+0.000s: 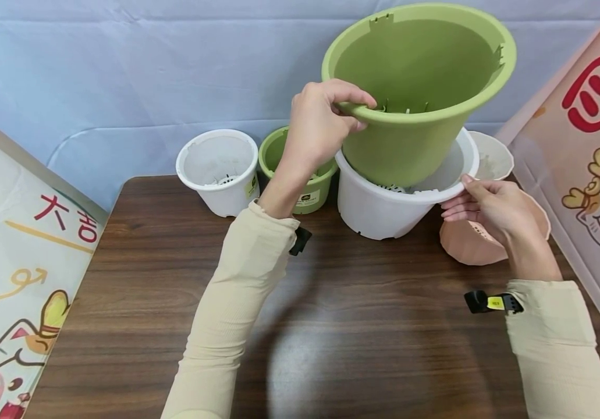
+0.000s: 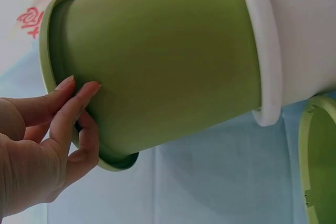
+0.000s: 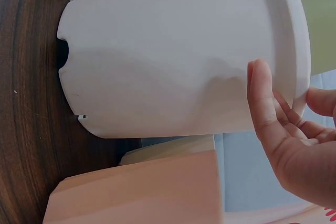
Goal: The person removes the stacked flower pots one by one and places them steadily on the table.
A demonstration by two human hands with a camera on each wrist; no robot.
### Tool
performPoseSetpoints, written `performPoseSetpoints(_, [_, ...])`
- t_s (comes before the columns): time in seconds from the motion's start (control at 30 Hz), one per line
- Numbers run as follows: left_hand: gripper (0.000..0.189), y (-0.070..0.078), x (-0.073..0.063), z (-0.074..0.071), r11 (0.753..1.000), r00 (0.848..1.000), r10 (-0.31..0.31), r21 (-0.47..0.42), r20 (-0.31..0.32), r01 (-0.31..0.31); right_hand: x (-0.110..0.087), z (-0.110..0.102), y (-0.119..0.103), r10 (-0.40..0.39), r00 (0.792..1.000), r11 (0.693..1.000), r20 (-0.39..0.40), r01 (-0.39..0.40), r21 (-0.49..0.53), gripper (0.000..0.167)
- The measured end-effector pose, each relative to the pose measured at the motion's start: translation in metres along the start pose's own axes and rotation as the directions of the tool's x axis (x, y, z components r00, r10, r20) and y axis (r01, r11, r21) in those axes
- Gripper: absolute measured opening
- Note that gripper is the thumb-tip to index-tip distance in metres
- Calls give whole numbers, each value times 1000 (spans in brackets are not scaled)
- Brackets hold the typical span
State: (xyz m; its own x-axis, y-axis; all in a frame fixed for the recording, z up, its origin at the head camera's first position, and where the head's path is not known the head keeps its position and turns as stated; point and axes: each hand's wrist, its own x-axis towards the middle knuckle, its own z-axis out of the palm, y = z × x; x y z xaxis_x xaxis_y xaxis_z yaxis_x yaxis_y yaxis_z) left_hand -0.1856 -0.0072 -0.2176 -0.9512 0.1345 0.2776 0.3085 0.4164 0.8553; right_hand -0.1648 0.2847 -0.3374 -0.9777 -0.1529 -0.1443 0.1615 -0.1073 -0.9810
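A large green flowerpot is tilted, its lower end inside the mouth of a large white flowerpot. My left hand pinches the green pot's rim at the near left; the left wrist view shows the thumb and fingers around that rim. With thumb and fingers, my right hand holds the right side of the white pot's rim. The white pot stands on the brown table. How far down the green pot's base reaches is partly hidden by the white wall.
To the left stand a small white pot and a small green pot. At right, a pink pot sits partly behind my right hand, with a cream pot behind it. Printed cloth panels flank the table.
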Motion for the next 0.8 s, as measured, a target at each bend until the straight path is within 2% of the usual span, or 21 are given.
performPoseSetpoints(0.37, [23,11,-4,-8,1000,999,22,-7,-31,-22,0,-1,0,5,1000,1000,-15,-5,-11,26])
performPoseSetpoints(0.8, [23,8,-8,-24,999,994,34,-18,-101,-36,0,-2,-1,22,1000,1000,-14,-23,-10,26])
